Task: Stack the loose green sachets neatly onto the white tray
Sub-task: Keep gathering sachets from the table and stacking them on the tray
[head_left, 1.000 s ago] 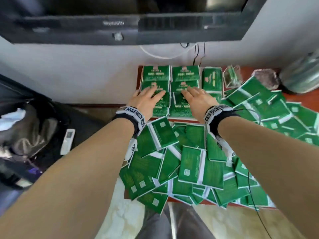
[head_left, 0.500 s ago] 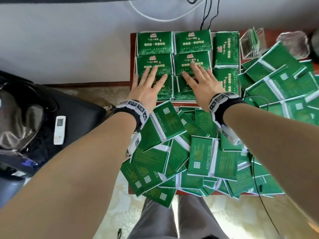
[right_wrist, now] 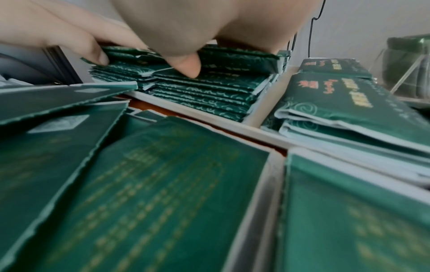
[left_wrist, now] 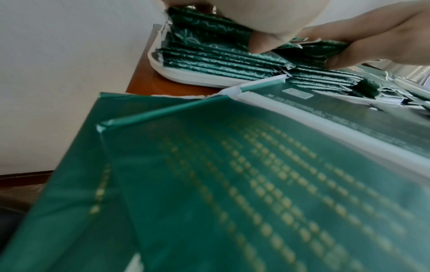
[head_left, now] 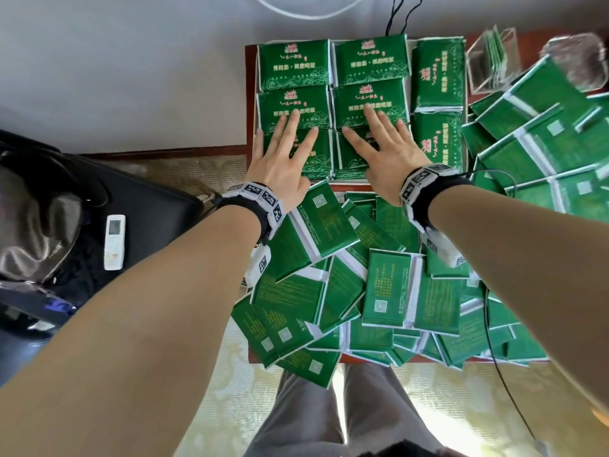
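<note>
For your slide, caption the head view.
Both hands, left hand and right hand, press flat on tray-stacked green sachets.

The tray is packed edge to edge with stacks of sachets; both hands lie flat on its near stacks, the left hand on the left one, the right hand on the middle one. Left of the tray only a thin strip of table shows, then open floor. Behind the tray the wall closes in, with cables hanging there. Right of the tray a clear holder and heaped sachets crowd against it. In front of the tray a loose pile covers the table to its near edge.
</note>
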`<state>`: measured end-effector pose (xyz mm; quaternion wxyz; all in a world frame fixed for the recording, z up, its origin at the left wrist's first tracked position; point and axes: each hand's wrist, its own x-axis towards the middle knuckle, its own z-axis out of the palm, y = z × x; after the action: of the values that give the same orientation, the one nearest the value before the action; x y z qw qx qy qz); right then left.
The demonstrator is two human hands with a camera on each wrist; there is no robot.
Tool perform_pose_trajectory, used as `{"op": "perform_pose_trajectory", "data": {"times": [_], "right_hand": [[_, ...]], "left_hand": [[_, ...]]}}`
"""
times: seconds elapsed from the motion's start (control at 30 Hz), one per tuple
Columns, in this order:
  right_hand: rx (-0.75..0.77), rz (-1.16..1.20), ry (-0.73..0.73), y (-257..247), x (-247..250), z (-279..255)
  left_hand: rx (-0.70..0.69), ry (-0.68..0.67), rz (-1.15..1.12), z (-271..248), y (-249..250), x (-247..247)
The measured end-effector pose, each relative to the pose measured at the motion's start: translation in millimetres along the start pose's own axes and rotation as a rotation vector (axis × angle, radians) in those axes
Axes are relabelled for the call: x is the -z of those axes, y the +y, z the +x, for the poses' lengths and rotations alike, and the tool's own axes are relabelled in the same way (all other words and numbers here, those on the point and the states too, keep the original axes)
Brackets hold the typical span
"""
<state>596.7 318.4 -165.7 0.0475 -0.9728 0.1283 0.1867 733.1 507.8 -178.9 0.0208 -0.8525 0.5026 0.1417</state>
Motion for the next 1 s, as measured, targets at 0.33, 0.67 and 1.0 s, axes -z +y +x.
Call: {"op": "perform_pose_trajectory", "data": {"times": [0.33, 0.67, 1.0], "right_hand": [[-0.033, -0.055, 0.03, 1, 10, -15], [-0.314, 0.061, 0.112, 58, 90, -145], [-0.724, 0.177, 0.26, 202, 90, -355]], "left_hand": [[-0.001, -0.003, 0.06, -4, 12, 21], [-0.226, 0.006, 0.022, 17, 166, 104], [-0.486, 0.106, 0.106, 20, 382, 173]]}}
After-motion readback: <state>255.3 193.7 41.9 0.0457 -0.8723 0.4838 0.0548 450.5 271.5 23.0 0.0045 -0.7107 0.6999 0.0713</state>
